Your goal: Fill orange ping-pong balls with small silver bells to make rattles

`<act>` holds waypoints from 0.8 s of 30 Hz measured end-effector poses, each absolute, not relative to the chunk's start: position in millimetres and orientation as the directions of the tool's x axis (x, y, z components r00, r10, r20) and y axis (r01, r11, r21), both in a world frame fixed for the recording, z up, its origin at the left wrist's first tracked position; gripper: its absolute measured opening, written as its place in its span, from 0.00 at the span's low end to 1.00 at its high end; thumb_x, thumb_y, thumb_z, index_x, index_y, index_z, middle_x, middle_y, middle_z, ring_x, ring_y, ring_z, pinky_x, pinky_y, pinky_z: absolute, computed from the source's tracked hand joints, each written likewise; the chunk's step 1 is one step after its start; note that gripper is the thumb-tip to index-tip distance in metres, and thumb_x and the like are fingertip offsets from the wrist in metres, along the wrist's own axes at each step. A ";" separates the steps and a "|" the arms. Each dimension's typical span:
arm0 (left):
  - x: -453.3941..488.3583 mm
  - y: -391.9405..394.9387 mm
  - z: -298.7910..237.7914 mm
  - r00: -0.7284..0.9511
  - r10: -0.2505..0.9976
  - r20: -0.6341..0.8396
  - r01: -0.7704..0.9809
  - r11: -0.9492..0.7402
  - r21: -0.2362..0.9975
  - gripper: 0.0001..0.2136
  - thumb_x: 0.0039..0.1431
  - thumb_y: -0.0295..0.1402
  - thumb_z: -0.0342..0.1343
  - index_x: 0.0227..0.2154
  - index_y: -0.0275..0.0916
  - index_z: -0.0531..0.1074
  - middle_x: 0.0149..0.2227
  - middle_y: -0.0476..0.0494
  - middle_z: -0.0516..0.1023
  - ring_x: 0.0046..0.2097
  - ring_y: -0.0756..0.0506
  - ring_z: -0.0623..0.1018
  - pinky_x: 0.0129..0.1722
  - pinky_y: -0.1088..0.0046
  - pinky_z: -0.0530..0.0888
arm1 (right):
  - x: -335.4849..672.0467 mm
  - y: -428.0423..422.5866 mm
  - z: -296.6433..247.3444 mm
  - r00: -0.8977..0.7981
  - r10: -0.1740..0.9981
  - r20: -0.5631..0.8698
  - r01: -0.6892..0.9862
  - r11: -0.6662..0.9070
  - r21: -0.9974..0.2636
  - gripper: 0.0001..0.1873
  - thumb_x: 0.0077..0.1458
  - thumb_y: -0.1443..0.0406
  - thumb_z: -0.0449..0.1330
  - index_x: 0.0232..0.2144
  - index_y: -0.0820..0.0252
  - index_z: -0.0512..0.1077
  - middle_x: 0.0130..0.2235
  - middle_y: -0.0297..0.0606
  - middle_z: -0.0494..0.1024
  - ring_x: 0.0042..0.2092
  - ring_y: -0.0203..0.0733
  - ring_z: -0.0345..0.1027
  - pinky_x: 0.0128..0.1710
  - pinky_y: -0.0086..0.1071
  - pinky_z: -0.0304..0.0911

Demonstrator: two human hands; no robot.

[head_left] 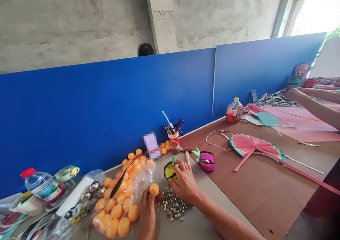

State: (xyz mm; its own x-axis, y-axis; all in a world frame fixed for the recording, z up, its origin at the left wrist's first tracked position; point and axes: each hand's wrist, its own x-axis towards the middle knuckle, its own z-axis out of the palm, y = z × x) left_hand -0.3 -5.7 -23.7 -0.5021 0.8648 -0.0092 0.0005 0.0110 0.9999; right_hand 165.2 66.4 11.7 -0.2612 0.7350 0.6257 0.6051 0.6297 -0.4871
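Observation:
My left hand (148, 208) pinches an orange plastic ball (154, 189) between thumb and fingers. To its right, the fingers of my right hand (184, 181) close on a small yellow-green fabric pouch (169, 170) with black trim and a green tip. Part of the pouch is hidden behind the fingers. Just below it lies a heap of small shiny metal pieces (173, 204). A clear plastic bag (147, 172) beside my left hand is full of orange balls (117, 211). A magenta pouch (207, 161) with black trim and green leaves sits right of my right hand.
Bottles (44, 185) and shiny metal balls (95, 187) crowd the left. A red-and-white cup (173, 136) holds tools by the blue partition (106, 116). A pink folding fan (245, 144) and a juice bottle (234, 111) are on the right, near another person's arms (313, 100).

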 end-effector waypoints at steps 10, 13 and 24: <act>-4.7 2.3 -32.9 -0.455 0.886 -0.089 -0.109 0.044 0.993 0.24 0.42 0.57 0.58 0.35 0.42 0.71 0.35 0.40 0.78 0.36 0.38 0.80 0.32 0.59 0.78 | 169.7 91.0 -7.2 -0.217 0.747 0.629 0.602 0.609 -0.516 0.12 0.48 0.71 0.58 0.38 0.58 0.70 0.50 0.47 0.68 0.49 0.52 0.65 0.48 0.47 0.63; -4.4 3.0 -32.7 -0.446 0.890 -0.098 -0.181 0.018 0.983 0.24 0.42 0.55 0.61 0.35 0.41 0.70 0.33 0.43 0.77 0.34 0.39 0.80 0.34 0.60 0.79 | 168.8 98.9 -13.0 -0.180 0.770 0.612 0.643 0.563 -0.519 0.16 0.48 0.71 0.58 0.41 0.59 0.69 0.49 0.49 0.70 0.50 0.53 0.65 0.49 0.49 0.63; -2.9 -1.1 -28.4 -0.496 0.867 0.038 0.030 -0.027 0.999 0.21 0.50 0.53 0.56 0.34 0.40 0.72 0.33 0.41 0.79 0.32 0.42 0.80 0.32 0.65 0.78 | 155.0 61.0 5.8 -0.470 0.619 0.629 0.463 0.780 -0.421 0.13 0.53 0.71 0.53 0.41 0.60 0.70 0.38 0.41 0.75 0.40 0.43 0.67 0.40 0.36 0.61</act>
